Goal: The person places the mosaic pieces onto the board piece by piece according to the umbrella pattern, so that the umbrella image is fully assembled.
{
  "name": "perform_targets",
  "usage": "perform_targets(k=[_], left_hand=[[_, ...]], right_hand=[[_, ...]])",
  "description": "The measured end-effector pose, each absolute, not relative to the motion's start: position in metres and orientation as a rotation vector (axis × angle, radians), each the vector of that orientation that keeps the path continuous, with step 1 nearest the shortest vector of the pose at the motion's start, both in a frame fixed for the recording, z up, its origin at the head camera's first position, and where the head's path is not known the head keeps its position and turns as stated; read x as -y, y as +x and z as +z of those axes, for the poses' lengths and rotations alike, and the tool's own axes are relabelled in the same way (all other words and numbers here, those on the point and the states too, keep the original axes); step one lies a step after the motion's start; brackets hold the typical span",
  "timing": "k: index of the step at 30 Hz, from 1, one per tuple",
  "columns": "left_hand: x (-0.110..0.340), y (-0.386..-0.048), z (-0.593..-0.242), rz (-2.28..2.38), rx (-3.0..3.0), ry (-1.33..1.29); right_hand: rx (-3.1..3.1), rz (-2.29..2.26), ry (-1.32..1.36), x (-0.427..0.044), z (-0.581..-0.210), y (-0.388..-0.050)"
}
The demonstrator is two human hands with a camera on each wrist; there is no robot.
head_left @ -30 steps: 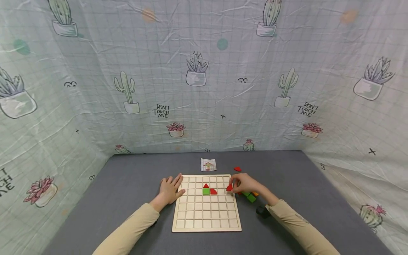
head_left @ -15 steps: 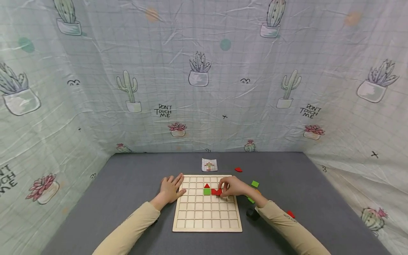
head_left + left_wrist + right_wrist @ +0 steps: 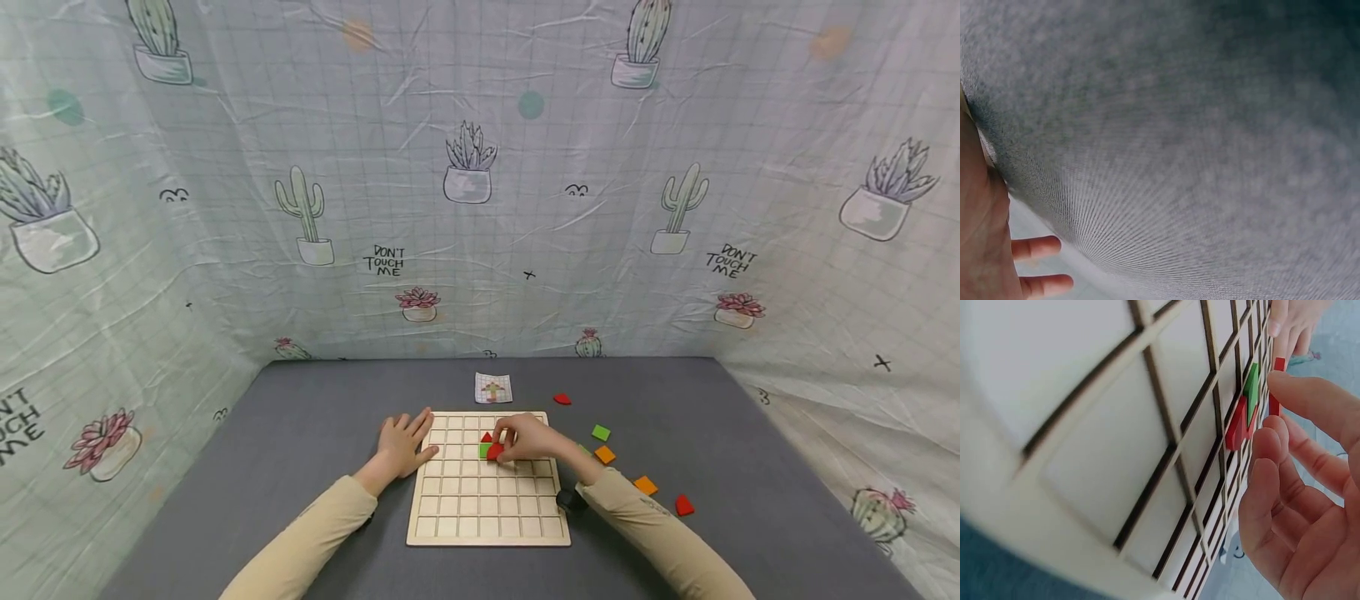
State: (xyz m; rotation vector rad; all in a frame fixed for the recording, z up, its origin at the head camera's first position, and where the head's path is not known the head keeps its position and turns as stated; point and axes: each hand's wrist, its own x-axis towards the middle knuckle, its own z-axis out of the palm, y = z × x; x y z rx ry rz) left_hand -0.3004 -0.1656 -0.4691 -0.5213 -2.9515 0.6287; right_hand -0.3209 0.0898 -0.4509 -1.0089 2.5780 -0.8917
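Red piece (image 3: 495, 452) farther left, seemingly aloft

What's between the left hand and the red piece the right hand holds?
In the head view, bare squares of the board, then the green piece, partly hidden.

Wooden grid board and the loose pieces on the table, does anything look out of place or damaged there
I see no damage or spill. The loose pieces do look scattered: one red piece lies alone beyond the far right corner of the board, and another red piece sits farthest right, past the orange pieces.
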Motion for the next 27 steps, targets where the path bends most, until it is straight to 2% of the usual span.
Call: perform_targets(k=[27], left_hand=[[0.164,-0.299,-0.468,0.555,2.958,-0.533]], right_hand=[[-2.652,-0.863,-0.899,-0.048,-0.462,-0.331]])
